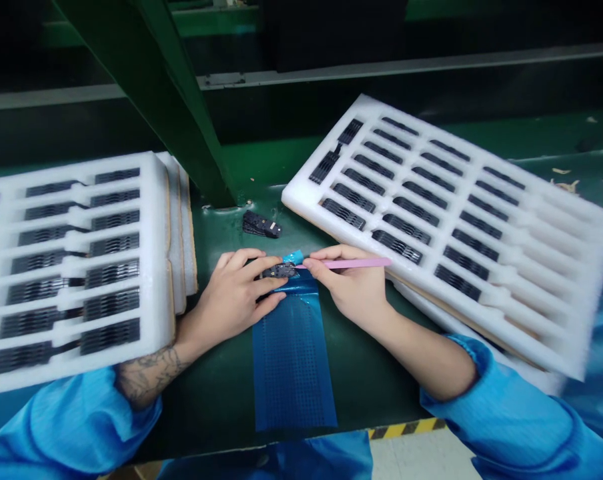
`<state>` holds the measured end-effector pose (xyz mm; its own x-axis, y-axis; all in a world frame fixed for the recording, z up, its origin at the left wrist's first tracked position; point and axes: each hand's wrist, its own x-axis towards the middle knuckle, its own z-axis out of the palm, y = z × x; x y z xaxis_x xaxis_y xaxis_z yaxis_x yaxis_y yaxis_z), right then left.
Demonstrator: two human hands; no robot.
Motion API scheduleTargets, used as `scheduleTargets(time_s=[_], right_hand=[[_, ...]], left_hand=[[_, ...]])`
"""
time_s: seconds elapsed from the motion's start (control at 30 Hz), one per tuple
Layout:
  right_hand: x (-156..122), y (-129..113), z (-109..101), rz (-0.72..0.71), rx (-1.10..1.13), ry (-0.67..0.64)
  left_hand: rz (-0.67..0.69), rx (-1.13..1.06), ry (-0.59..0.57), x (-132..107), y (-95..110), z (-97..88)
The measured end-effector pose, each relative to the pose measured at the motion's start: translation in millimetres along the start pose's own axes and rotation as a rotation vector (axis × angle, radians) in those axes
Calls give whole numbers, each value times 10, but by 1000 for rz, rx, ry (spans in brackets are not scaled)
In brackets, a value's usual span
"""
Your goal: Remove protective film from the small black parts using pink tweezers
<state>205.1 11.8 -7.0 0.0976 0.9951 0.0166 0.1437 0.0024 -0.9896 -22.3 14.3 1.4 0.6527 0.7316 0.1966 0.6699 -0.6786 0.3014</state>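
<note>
Head view: on the dark green tabletop (381, 393), the black part (280, 271) sits approx. mid-width, well in from the near edge, at the far end of a blue sheet (294, 363) that runs back toward that edge. L. hand (234, 293) comes in from the left; its fingers are narrow, holding the part btwn them, w/ the thumb down on the sheet. R. hand (359, 287) pinches a slim pink tool (346, 264) btwn thumb & fingers, tip at the part's right end (too small to tell if it's actually touching). A small bright blue piece (293, 257) is right by that tip, on the far side of the part. Just beyond the L. hand, a few loose black pcs (261, 225) lie overlapped, nearer the tabletop's far edge. Toward the left edge: stacked white foam trays (154, 200), top one w/ rows of black pcs in its slots. Toward the right edge: another white foam tray (571, 267), set at an angle atop more foam, also w/ black pcs in slots. Yellow-black tape (406, 427) marks the near edge, right of the sheet. Both sleeves are blue.
</note>
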Motion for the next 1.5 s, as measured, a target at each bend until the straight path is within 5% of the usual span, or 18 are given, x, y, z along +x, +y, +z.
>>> scheduleTargets(time_s=[0.47,0.63,0.8,0.9,1.03,1.2,1.37,1.5], right_hand=[[17,-56,30,41,66,10],[80,-42,27,118,245,-102],[128,-42,-38,-17,404,-137],[160,-52,-71,-48,452,-207],[188,-55,-120,84,517,-319],[19,-107,-166,230,437,-318],[45,-31,-220,120,278,-200],[14,-65,-223,79,135,-289]], left_hand=[[58,22,18,15,-18,-14],[123,67,82,54,-158,53],[189,48,86,84,-237,52],[176,15,51,76,-276,58],[78,-34,60,74,-280,85],[43,-35,-16,6,-49,-41],[-19,-57,-37,21,-60,-30],[-24,-70,-25,-10,-30,-13]])
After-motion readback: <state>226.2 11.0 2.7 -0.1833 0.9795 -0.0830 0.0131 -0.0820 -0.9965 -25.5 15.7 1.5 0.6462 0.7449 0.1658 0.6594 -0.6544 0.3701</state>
